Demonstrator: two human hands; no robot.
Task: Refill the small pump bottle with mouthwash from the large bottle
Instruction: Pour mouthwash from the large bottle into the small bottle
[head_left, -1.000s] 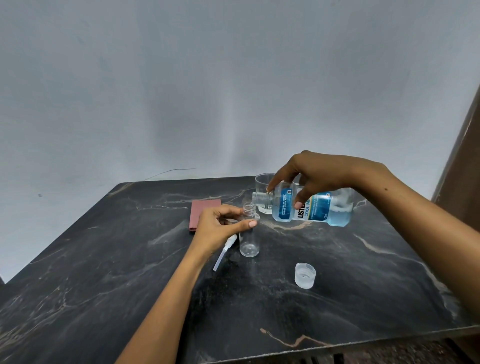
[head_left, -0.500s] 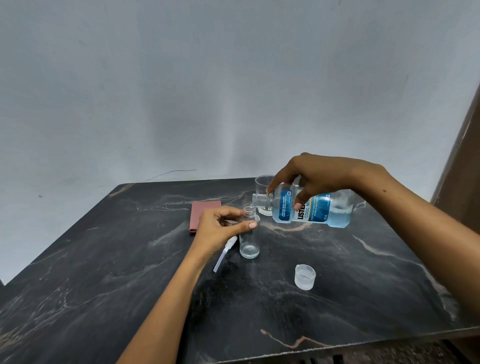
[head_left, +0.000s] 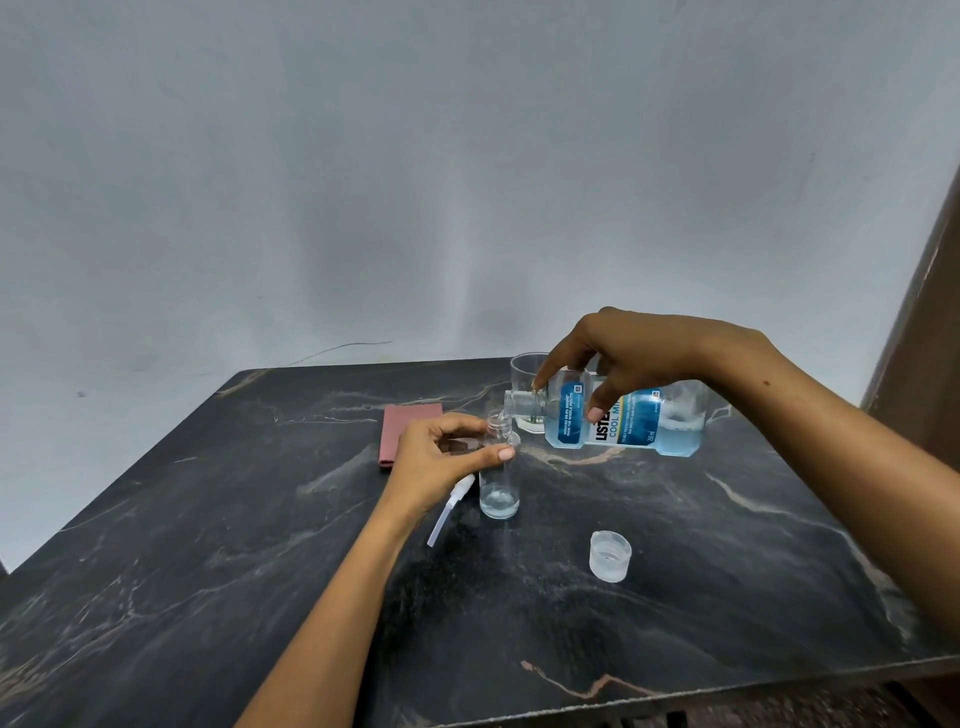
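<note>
The small clear bottle (head_left: 498, 478) stands upright on the black marble table (head_left: 208, 545), its neck open and a little pale liquid at its bottom. My left hand (head_left: 436, 460) grips its upper part between thumb and fingers. My right hand (head_left: 628, 353) holds the large mouthwash bottle (head_left: 623, 421) from above, tipped on its side, with its open mouth right over the small bottle's neck. Blue liquid sits in the large bottle's lower half. The white pump head with its tube (head_left: 449, 506) lies on the table under my left hand.
A clear drinking glass (head_left: 527, 374) stands behind the large bottle. A folded reddish cloth (head_left: 405, 431) lies left of my left hand. The large bottle's clear cap (head_left: 610, 556) sits open side up at the front right. A grey wall rises behind the table.
A little more liquid has gathered in the bottom of the small bottle. Both hands and the two bottles have kept their places.
</note>
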